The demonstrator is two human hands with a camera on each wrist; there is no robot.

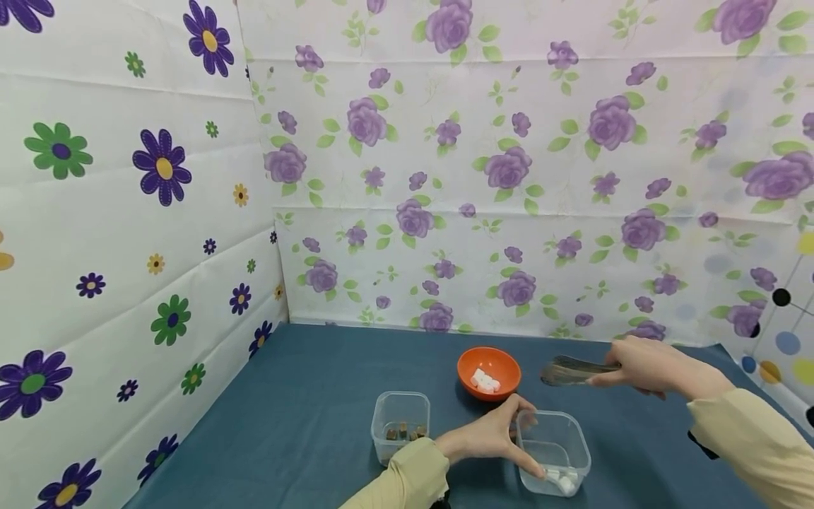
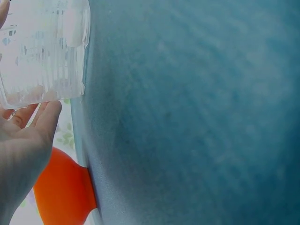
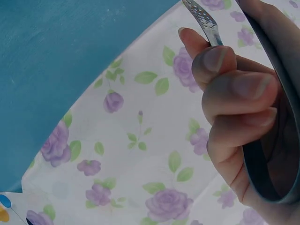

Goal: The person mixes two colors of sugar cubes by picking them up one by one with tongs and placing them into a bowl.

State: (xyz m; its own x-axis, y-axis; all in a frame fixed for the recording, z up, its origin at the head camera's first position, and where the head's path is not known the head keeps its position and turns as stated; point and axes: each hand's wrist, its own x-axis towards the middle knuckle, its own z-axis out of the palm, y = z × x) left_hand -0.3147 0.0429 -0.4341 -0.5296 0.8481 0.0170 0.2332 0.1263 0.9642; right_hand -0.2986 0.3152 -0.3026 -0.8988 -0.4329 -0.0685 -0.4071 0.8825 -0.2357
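My left hand (image 1: 486, 433) grips the left side of a clear plastic container (image 1: 575, 440), thumb at the near side and fingers at the far side. White pieces (image 1: 563, 482) lie in that container's near end. In the left wrist view, the fingers bend around the see-through wall (image 2: 42, 61). My right hand (image 1: 655, 364) holds metal tongs (image 1: 566, 370) above the table, right of an orange bowl (image 1: 499, 359). Curled fingers wrap the tongs in the right wrist view, where a perforated tip (image 3: 202, 18) shows. White and pinkish pieces (image 1: 486, 382) sit in the bowl.
A second clear container (image 1: 400, 401) with several brown cubes (image 1: 404, 430) stands left of my left hand. Dark blue cloth (image 1: 305, 396) covers the table. Flower-patterned sheets (image 1: 407, 268) rise behind it and along the left side.
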